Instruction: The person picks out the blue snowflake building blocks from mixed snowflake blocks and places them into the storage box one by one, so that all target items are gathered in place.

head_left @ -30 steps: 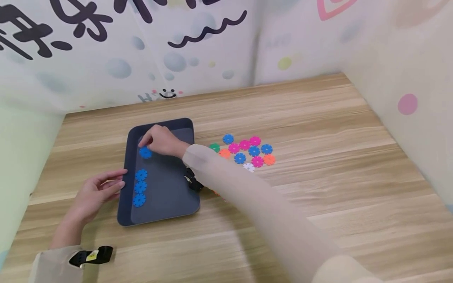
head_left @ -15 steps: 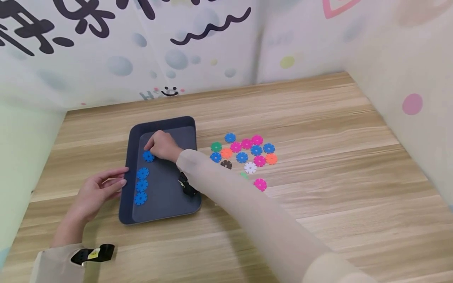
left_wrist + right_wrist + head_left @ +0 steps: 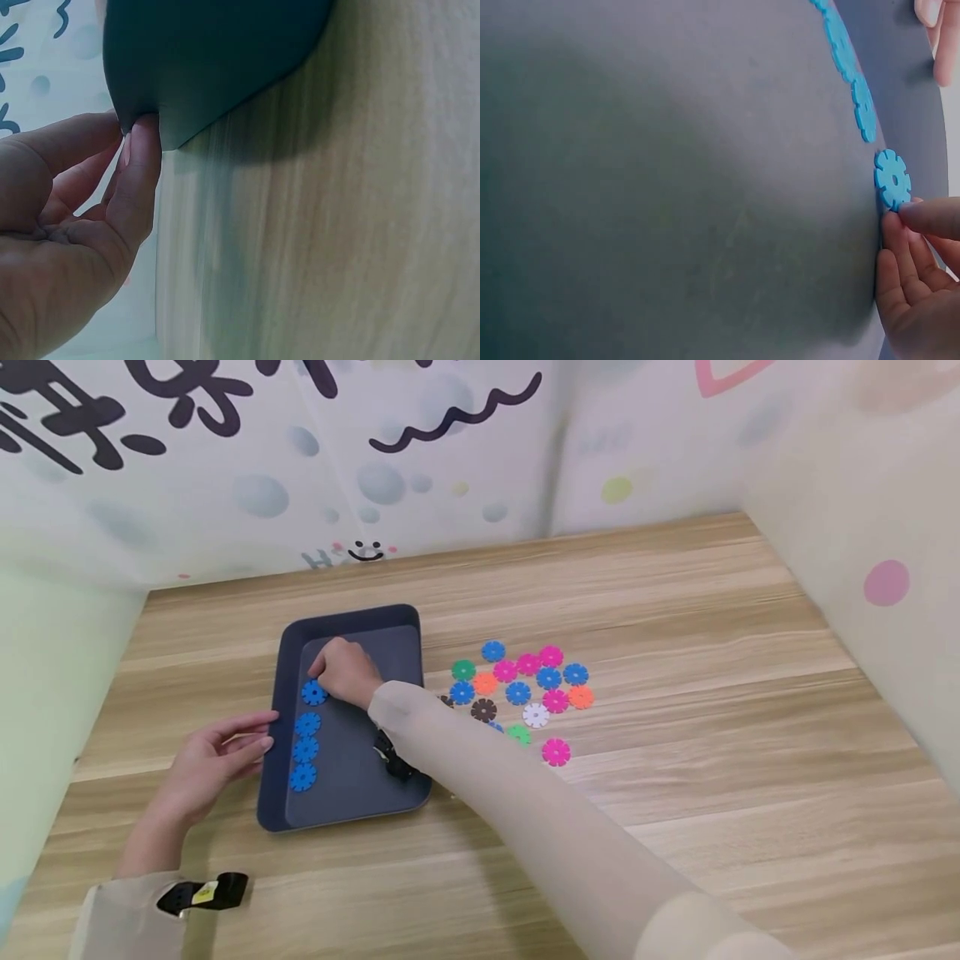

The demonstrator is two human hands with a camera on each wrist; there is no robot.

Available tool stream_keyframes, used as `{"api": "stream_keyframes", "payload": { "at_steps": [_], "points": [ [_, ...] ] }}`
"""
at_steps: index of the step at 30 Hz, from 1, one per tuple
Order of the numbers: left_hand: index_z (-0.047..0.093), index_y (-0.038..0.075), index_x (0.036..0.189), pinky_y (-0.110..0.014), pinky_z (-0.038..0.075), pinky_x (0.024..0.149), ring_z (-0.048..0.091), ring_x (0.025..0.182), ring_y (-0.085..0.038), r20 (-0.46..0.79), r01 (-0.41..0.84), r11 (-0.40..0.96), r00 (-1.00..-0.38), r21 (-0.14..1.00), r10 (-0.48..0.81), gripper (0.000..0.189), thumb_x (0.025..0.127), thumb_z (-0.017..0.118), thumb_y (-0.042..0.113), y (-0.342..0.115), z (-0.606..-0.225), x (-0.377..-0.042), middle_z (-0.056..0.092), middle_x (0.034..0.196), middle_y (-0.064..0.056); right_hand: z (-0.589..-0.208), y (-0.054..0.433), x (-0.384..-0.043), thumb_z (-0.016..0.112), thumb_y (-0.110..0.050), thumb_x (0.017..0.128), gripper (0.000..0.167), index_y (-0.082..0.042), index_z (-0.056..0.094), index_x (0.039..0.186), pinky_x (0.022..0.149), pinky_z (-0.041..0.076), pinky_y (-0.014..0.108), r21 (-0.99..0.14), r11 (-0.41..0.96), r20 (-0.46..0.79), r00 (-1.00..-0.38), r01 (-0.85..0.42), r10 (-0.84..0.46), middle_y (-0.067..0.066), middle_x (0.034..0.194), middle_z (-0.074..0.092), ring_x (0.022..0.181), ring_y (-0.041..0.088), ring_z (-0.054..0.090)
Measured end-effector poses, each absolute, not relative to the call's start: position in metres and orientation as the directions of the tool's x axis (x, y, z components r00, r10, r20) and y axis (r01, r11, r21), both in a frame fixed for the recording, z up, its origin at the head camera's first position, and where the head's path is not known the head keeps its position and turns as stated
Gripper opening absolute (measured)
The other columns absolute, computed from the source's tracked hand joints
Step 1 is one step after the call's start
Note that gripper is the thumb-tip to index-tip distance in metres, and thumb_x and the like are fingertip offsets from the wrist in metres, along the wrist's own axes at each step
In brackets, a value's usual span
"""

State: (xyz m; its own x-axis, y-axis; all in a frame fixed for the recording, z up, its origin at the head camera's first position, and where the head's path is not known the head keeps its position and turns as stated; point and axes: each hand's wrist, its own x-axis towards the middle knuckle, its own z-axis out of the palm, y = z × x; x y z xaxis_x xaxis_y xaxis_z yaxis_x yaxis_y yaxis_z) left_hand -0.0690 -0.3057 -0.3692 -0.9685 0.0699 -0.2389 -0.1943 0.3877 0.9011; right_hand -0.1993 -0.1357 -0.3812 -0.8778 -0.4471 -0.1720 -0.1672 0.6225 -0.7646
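Note:
On the wooden table lies a dark grey rectangular tray (image 3: 360, 768). Along its left inner side runs a column of blue notched discs (image 3: 305, 749), shaped like plastic snowflake pieces. My right hand (image 3: 345, 670) reaches into the tray and pinches one more blue disc (image 3: 892, 180) by its edge, thumb against fingers. That disc (image 3: 314, 692) sits just beyond the column's far end, with a small gap between. At the tray's left rim, my left hand (image 3: 213, 764) grips the edge; the left wrist view shows its thumb (image 3: 139, 165) against the outer wall.
Right of the tray, loose notched discs lie scattered on the table (image 3: 675, 693), such as a pink one (image 3: 556, 752), a white one (image 3: 536, 715) and an orange one (image 3: 581, 697). My right forearm covers part of them. Printed walls (image 3: 450, 460) border the table.
My right hand has drawn the blue disc nearer to the column, narrowing the gap. The left hand keeps its place on the rim. The head view has shifted slightly.

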Motion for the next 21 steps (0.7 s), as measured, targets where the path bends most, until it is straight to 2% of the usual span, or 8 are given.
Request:
{"api": "stream_keyframes", "payload": {
  "at_steps": [6,21],
  "points": [
    [0.055,0.013,0.127,-0.019,0.052,0.069,0.06,0.086,-0.001,-0.225,-0.183,0.346,-0.971,0.92,0.085,0.036,0.091,0.058,0.013,-0.3054,-0.3707,-0.0693,0.059,0.1,0.008,-0.3818,-0.1388,-0.1975,0.059,-0.005,0.087,0.021,-0.018,0.074,0.094,0.066,0.046,0.015,-0.746,0.643,-0.173,-0.88,-0.177,-0.443,-0.008,0.097,0.066,0.085,0.005,0.059],
    [0.052,0.011,0.13,-0.019,0.052,0.07,0.059,0.087,0.0,-0.232,-0.187,0.384,-0.97,0.904,0.075,0.039,0.091,0.058,0.016,-0.3054,-0.3704,-0.0686,0.056,0.103,0.009,-0.3828,-0.1398,-0.1928,0.06,-0.005,0.086,0.02,-0.017,0.073,0.095,0.067,0.045,0.013,-0.751,0.625,-0.135,-0.875,-0.215,-0.464,-0.009,0.092,0.066,0.081,0.003,0.058]
  ]
}}
